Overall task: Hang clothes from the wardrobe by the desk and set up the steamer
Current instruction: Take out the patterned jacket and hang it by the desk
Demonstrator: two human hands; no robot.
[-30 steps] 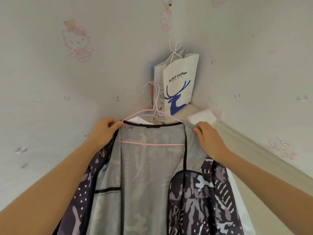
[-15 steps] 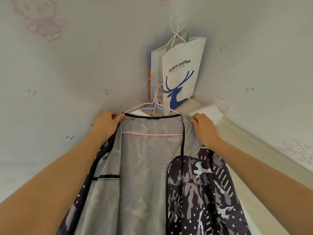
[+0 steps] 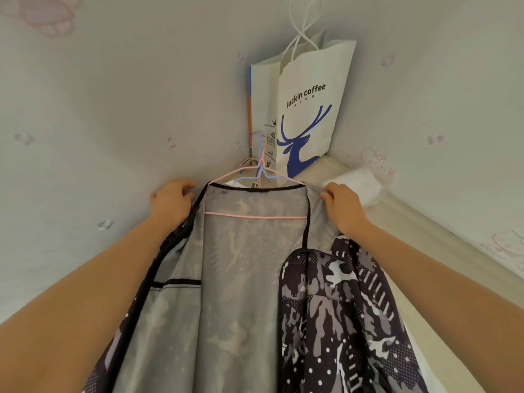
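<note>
Left hand [image 3: 173,199], right hand [image 3: 344,207] bare; forearms [image 3: 99,279] bare, nails seemingly short.

Soft, even light fills a pale corner, flat and free of glare. The wall [image 3: 119,103] dims toward the seam, where the bag [image 3: 309,114] throws a faint shadow to its left. Lettering on the bag reads crisply at centre; the pink print [image 3: 42,15] at top left is smeared (detail softens toward every edge). Wide-angle distortion bows the ledge [image 3: 442,239] and swells the left arm [image 3: 71,307] and right arm [image 3: 453,293] at the lower corners. The jacket [image 3: 243,293] lining shows mild grain, its folds barely shaded.
</note>
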